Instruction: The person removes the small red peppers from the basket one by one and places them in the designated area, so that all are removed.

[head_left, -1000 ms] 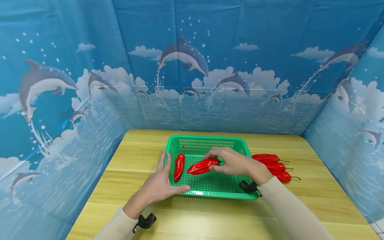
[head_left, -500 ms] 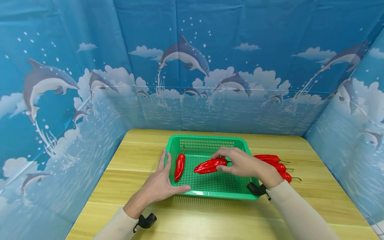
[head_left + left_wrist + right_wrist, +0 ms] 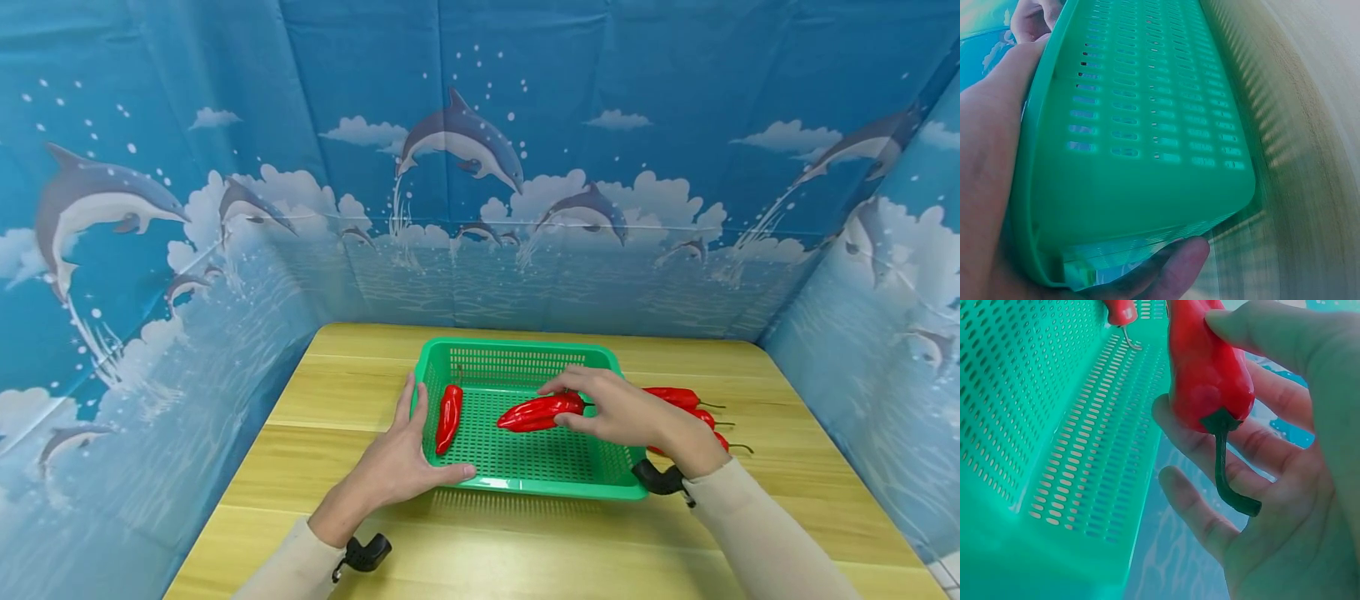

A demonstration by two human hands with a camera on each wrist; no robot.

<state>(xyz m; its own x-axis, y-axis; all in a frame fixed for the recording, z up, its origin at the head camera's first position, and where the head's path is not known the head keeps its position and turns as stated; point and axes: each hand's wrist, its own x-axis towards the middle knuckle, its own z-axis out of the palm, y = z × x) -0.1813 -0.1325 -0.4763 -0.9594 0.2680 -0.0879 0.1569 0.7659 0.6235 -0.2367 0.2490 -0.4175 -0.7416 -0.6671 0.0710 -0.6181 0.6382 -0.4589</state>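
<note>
Between the thumb and fingers of my right hand (image 3: pixel 618 408) is a red chili pepper (image 3: pixel 532 413), stem toward the palm, tip pointing left. It hangs over the right half of a green plastic basket (image 3: pixel 517 484). The right wrist view shows its bent green stem (image 3: pixel 1222 469) and the thumb pressing its side. Another red pepper (image 3: pixel 448 419) lies in the basket along the left wall. My left hand (image 3: pixel 393 462) holds the basket's near left corner, thumb along the front rim and fingers along the left side. In the left wrist view its fingertips (image 3: pixel 1188 259) touch the outer wall.
Right of the basket, several red peppers (image 3: pixel 671 397) lie on the wooden table (image 3: pixel 360 367), partly hidden behind my right hand and forearm. A blue dolphin-print curtain (image 3: pixel 480 275) stands around the table's back and sides.
My right hand has moved to the right with the pepper, from the basket's middle toward its right side. My left hand and the basket have stayed in place.
</note>
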